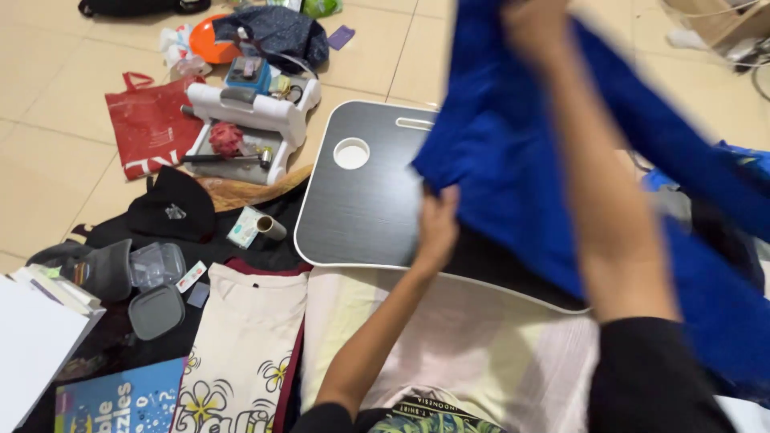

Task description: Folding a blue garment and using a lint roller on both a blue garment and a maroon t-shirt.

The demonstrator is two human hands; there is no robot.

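**Two hands lifting a blue cloth over a lap table**

Head view. The right hand is raised high at 12 o'clock, its forearm running steeply down toward 5 o'clock to a black sleeve. The hand is blurred; its fingers appear clenched on the top edge of the blue cloth, though the exact grip cannot be made out. The left hand sits lower, near the centre, with the forearm reaching up from 6 o'clock and the wrist bent slightly; its fingers are closed, pinching the cloth's lower left corner.

The cloth hangs in the air between the two hands, above the right half of the table. Its long axis runs roughly from 12 o'clock down toward 4 o'clock, and the bulk of the fabric drapes off to the right, behind the right forearm. The gripped corner points toward 8 o'clock.

The table is a dark lap table with a pale rim, a round hole and a slot near its upper edge; it rests on the floor. Below it, at 6 o'clock, lie pale shirts, one printed with flowers. At 10 o'clock sit a red bag and a white tray of small items; at 9 o'clock, a black cap and clear containers. A blue book lies at 7 o'clock.
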